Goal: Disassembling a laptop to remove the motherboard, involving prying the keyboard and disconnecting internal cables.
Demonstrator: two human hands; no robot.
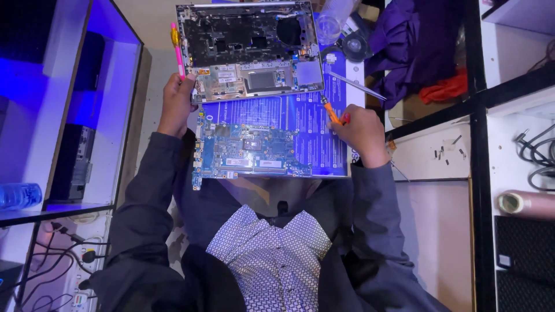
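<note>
Your left hand [176,103] is closed around the lower end of a pink-and-yellow screwdriver [176,51], whose shaft rises along the left edge of the opened laptop chassis [250,51]; the hand rests against the chassis's lower left corner. Your right hand [362,133] is closed on an orange-handled screwdriver [331,112], with its tip angled up and to the left, meeting the lower right corner of the chassis. The chassis lies at the far side of the work surface, interior facing up, with dark upper panels and a silver lower section. A blue repair mat [324,144] with pale printed markings sits beneath and just below the chassis. The detached blue-green motherboard [245,151] lies flat on this mat, between your two forearms and just below the chassis, apart from both hands. A long metal tool [359,85] lies diagonally beside the chassis's right edge, near your right hand but not touching it. A clear plastic cup [329,26] stands near the chassis's upper right corner. Purple cloth [416,46] is bundled to the right, with an orange item [444,91] just below it. A plastic water bottle [18,195] lies on the shelf at far left.
</note>
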